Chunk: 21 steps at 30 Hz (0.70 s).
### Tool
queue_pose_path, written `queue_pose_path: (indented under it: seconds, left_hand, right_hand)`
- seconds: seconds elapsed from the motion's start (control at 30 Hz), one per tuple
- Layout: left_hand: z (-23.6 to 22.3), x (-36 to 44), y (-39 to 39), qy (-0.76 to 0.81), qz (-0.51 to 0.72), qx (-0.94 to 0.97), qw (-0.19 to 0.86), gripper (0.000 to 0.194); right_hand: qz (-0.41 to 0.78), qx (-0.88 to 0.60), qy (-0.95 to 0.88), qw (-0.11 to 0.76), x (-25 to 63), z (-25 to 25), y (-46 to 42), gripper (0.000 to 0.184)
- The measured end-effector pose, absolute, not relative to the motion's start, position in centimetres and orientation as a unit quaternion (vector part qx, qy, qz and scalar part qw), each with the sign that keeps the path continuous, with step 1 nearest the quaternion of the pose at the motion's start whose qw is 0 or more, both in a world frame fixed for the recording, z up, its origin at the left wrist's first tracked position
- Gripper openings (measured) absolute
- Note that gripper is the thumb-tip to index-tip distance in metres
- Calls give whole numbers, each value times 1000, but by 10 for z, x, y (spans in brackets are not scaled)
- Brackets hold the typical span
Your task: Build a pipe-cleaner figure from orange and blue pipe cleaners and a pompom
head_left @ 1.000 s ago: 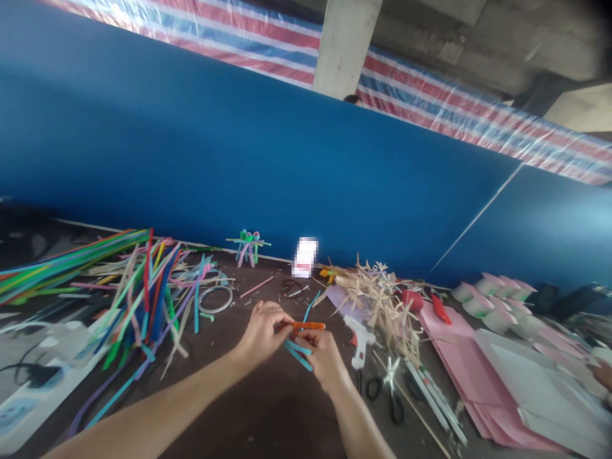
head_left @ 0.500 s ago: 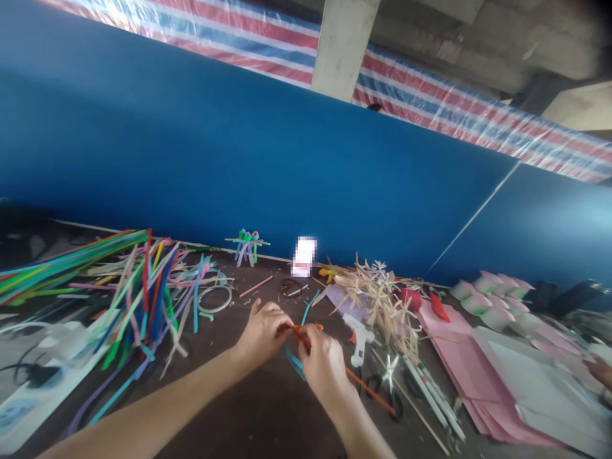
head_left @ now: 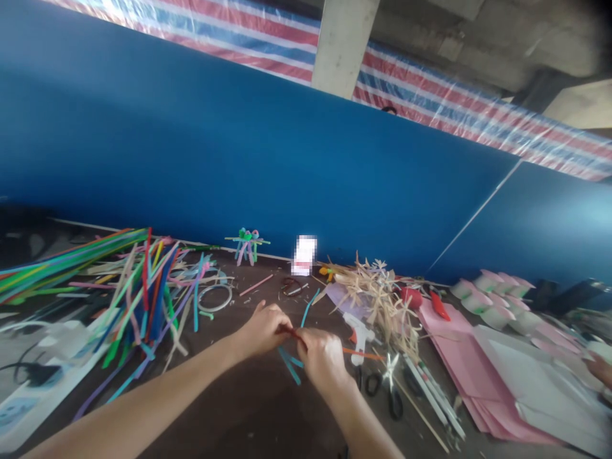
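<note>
An orange strip (head_left: 292, 333) is pinched at 2 closed grips, the left hand (head_left: 262, 330) and right hand (head_left: 321, 360) meeting over the counter (head_left: 258, 408); 2 teal strips (head_left: 289, 365) show below, a hot glue gun (head_left: 357, 338) just right.

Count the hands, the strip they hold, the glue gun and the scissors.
Left hand: 1
Right hand: 1
Orange strip: 1
Hot glue gun: 1
Scissors: 1
Co-worker's hand: 1
Total: 6
</note>
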<state>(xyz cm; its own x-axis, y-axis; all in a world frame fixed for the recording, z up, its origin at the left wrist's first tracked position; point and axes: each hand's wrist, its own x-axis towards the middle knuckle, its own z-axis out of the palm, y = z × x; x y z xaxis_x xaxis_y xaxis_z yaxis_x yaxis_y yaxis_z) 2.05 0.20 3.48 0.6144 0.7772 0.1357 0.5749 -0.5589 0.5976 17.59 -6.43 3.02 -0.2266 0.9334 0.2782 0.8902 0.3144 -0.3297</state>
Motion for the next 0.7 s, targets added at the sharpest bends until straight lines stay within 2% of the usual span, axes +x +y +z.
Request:
queue_pose_path:
  seconds: [0.07, 0.13, 0.23, 0.3, 0.47, 0.7]
  left_hand:
    - [41, 17, 8, 381, 230, 839, 312, 13]
    - [43, 12, 13, 399, 338, 759, 387, 24]
    - [29, 11, 9, 482, 526, 489, 502, 51]
    - [10, 16, -4, 503, 566, 332, 563, 64]
    - [-21, 42, -41, 420, 497, 302, 696, 52]
    - [-2, 58, -29, 373, 462, 294, 749, 25]
  right_hand:
    - [39, -574, -786, 227, 178, 27, -63, 24]
    - [19, -573, -781, 248, 182, 24, -61, 24]
    - [-19, -579, -765, 282, 189, 18, -57, 25]
    - [-43, -581, -755, 301, 193, 15, -55, 26]
    - [-73, -566, -762, 308, 193, 12, -54, 27]
    - [-98, -567, -772, 270, 188, 5, -58, 22]
